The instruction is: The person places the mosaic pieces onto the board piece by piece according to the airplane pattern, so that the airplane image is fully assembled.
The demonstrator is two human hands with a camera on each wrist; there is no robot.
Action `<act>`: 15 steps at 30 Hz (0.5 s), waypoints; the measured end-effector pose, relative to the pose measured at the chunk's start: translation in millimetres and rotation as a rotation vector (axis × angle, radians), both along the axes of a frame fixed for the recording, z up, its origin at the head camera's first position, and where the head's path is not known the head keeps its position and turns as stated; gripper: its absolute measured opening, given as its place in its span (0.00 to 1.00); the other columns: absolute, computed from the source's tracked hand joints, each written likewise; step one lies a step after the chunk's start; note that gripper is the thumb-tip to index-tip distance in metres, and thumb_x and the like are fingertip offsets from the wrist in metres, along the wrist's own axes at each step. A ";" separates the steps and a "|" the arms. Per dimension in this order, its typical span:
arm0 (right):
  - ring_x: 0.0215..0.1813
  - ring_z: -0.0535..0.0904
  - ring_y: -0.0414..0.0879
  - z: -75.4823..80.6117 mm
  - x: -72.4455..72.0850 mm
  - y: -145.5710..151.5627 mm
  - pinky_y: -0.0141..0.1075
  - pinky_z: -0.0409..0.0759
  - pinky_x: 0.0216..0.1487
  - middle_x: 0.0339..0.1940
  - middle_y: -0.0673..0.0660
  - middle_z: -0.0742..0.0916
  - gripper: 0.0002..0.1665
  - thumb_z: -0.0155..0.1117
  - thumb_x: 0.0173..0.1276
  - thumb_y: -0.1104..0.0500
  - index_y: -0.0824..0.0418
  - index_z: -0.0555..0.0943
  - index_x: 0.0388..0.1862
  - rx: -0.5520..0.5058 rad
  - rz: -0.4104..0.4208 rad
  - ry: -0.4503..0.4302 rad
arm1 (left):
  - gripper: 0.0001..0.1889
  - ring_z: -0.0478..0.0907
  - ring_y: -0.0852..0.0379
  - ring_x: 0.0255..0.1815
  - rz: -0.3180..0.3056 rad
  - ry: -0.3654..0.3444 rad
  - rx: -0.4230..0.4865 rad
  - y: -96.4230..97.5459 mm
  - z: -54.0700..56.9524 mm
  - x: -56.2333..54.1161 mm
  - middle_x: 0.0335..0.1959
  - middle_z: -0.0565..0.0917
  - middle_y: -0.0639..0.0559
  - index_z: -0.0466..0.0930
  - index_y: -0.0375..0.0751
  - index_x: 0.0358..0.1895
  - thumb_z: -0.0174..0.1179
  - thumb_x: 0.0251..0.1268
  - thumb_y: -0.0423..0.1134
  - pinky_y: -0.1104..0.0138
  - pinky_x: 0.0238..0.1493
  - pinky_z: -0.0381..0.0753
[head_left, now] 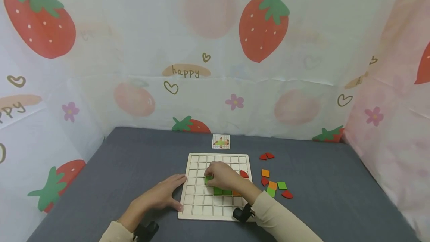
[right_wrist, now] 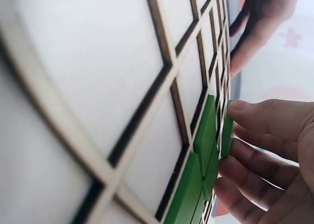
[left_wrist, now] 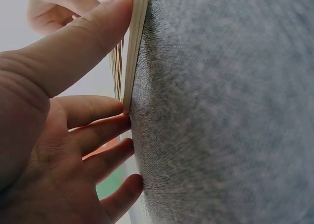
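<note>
The right hand [head_left: 221,176] pinches a green tile [head_left: 208,180] between thumb and fingertips, its grip closed to the tile's width, over the left-middle part of a gridded wooden board [head_left: 198,200]; whether the tile touches the board there, I cannot tell. Just beside it, toward the near right, green squares [head_left: 218,191] lie in the grid's cells, with an orange piece [head_left: 236,193] next in their row and a red quarter-round [head_left: 243,174] farther back. The left hand [head_left: 159,196] grips nothing — its thumb and fingers are spread apart, with the thumb and index finger touching the board's left edge. Right of the board are loose pieces: a pair of red wedges [head_left: 270,155] at the back, then an orange square [head_left: 265,173] and, nearer, a small group of red, orange and green pieces [head_left: 282,185], some of them touching. A small picture card [head_left: 221,142] with a coloured pattern on a grid lies just behind the board. Everything rests on a dark grey cloth [head_left: 147,160], and a pale curtain [head_left: 151,47] printed with strawberries, hearts and flowers hangs around it. Black devices [head_left: 146,230] sit at both wrists, by cream sleeves [head_left: 285,217].
</note>
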State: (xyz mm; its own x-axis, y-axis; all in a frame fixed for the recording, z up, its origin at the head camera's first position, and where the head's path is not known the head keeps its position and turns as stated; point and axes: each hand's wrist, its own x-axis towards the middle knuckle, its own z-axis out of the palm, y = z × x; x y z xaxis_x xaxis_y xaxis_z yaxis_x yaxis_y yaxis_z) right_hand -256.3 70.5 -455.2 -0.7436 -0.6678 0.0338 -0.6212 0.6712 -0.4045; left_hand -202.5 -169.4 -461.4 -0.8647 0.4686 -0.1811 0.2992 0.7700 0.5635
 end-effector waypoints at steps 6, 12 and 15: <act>0.35 0.75 0.38 1.3 0.6 -2.5 0.31 0.77 0.39 0.35 0.52 0.84 0.07 0.69 0.60 0.62 0.59 0.88 0.38 0.035 0.006 0.006 | 0.51 0.56 0.32 0.75 -0.014 0.005 0.008 -0.7 -0.7 -0.3 0.73 0.64 0.35 0.62 0.29 0.71 0.76 0.42 0.48 0.37 0.70 0.57; 0.35 0.75 0.38 0.2 1.4 -2.5 0.31 0.78 0.40 0.35 0.52 0.85 0.09 0.69 0.59 0.63 0.60 0.88 0.39 0.037 -0.003 0.009 | 0.51 0.56 0.33 0.75 -0.007 0.000 0.012 -0.5 1.2 1.4 0.73 0.64 0.34 0.62 0.28 0.71 0.76 0.42 0.47 0.37 0.70 0.57; 0.36 0.76 0.38 -0.1 1.1 -2.2 0.31 0.78 0.40 0.36 0.52 0.85 0.09 0.69 0.59 0.63 0.61 0.88 0.40 0.041 -0.003 0.012 | 0.51 0.56 0.33 0.75 -0.003 -0.002 0.018 -0.2 2.2 2.0 0.73 0.64 0.34 0.62 0.28 0.71 0.76 0.42 0.47 0.36 0.69 0.56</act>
